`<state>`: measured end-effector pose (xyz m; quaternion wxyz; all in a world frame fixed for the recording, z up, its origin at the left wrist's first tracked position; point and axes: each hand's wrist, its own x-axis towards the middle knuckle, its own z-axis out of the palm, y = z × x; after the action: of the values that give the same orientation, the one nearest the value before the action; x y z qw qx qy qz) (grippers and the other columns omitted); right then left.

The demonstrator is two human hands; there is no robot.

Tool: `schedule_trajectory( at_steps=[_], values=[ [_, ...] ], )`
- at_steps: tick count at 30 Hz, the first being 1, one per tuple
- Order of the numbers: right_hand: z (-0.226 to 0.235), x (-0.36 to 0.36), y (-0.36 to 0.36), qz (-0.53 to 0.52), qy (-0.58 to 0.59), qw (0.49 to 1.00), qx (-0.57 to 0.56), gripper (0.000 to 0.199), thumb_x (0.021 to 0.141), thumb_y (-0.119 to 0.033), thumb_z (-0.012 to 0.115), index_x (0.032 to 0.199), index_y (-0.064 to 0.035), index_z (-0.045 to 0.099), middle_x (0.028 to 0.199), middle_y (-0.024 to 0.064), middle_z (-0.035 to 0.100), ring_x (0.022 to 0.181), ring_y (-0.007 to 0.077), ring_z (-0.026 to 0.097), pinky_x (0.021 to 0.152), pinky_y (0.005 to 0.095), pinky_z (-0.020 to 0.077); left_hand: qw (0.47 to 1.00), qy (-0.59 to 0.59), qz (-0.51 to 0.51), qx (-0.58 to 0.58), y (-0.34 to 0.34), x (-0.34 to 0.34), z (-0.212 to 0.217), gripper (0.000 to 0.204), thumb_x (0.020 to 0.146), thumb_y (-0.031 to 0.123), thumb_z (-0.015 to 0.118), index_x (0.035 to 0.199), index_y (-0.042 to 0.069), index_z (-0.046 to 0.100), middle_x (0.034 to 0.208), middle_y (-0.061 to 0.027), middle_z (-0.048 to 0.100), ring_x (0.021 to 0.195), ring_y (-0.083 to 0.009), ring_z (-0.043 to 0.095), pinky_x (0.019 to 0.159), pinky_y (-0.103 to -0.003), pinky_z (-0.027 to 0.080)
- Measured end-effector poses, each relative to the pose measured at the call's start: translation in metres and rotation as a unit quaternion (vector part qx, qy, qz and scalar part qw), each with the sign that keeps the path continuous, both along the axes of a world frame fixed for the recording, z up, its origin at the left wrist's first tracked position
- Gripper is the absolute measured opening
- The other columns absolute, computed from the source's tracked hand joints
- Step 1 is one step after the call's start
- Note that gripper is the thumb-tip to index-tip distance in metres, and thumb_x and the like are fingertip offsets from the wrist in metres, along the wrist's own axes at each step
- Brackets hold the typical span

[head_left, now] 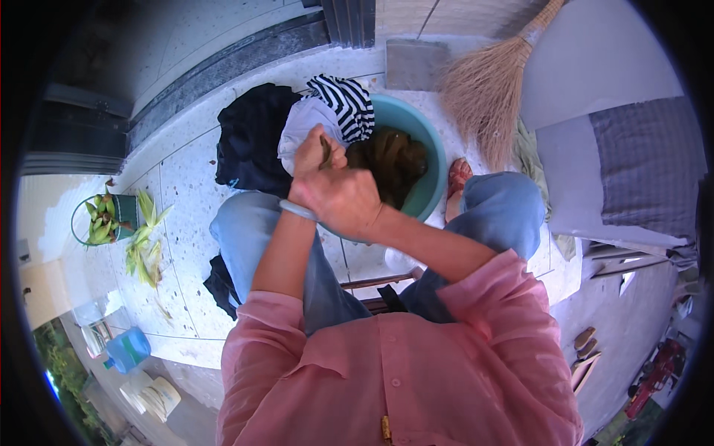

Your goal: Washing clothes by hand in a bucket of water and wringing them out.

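My left hand (316,154) and my right hand (343,201) are clasped together over the near rim of a teal wash basin (430,141). Both grip a twisted piece of brown wet cloth (325,151); its end pokes out between the fingers of my left hand. More brown cloth (390,160) lies bunched in the basin. A white bangle sits on my left wrist. Draped over the basin's far-left rim are a black-and-white striped garment (343,104) and a white one (303,123).
A heap of black clothes (249,137) lies on the speckled floor left of the basin. A straw broom (487,85) leans at the back right. Corn husks (145,238) and a green bucket (111,217) sit far left. My bare foot (455,186) rests beside the basin.
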<state>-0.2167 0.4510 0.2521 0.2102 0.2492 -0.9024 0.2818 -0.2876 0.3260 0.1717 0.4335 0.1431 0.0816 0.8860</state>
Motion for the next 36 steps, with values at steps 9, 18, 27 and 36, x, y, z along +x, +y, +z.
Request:
schedule_trajectory(
  at_steps=[9, 18, 27, 36],
  values=[
    [0.007, -0.054, 0.069, -0.12, -0.341, 0.83, -0.426, 0.046, 0.091, -0.045, 0.052, 0.07, -0.0043, 0.06, 0.064, 0.0011, 0.053, 0.067, 0.0113, 0.051, 0.059, 0.0301, 0.0415, 0.91, -0.185, 0.13, -0.347, 0.05, 0.053, 0.124, 0.039, 0.086, 0.038, 0.062, 0.096, 0.001, 0.062, 0.089, -0.0055, 0.063, 0.076, -0.0156, 0.062, 0.068, -0.029, 0.05],
    [0.03, -0.041, 0.11, 0.061, -0.443, 0.7, -0.557, 0.033, 0.077, -0.007, 0.072, 0.107, 0.0014, 0.06, 0.088, 0.0052, 0.062, 0.081, 0.0131, 0.06, 0.07, 0.0265, 0.0488, 0.815, 0.106, 0.337, -0.459, 0.011, 0.04, 0.116, 0.029, 0.092, 0.028, 0.058, 0.094, -0.001, 0.062, 0.084, -0.0016, 0.062, 0.075, -0.0059, 0.055, 0.069, -0.022, 0.046],
    [0.041, 0.001, -0.01, 0.049, 0.065, 0.993, -0.084, 0.017, 0.079, -0.021, 0.063, 0.072, -0.008, 0.055, 0.064, 0.0125, 0.057, 0.053, 0.026, 0.057, 0.054, 0.0351, 0.0481, 0.982, -0.025, 0.141, -0.12, -0.036, 0.007, 0.002, 0.035, 0.091, 0.034, 0.056, 0.097, 0.0, 0.058, 0.093, -0.0058, 0.059, 0.083, -0.0173, 0.057, 0.072, -0.029, 0.048],
    [0.008, -0.029, 0.014, -0.13, -0.044, 0.988, -0.07, 0.036, 0.09, -0.028, 0.049, 0.062, -0.0079, 0.056, 0.057, 0.0156, 0.057, 0.052, 0.0338, 0.059, 0.047, 0.0428, 0.0457, 0.81, -0.222, 0.269, -0.471, 0.045, 0.029, 0.066, 0.026, 0.093, 0.028, 0.045, 0.084, 0.009, 0.059, 0.077, -0.004, 0.061, 0.072, -0.0179, 0.06, 0.065, -0.032, 0.049]
  ],
)
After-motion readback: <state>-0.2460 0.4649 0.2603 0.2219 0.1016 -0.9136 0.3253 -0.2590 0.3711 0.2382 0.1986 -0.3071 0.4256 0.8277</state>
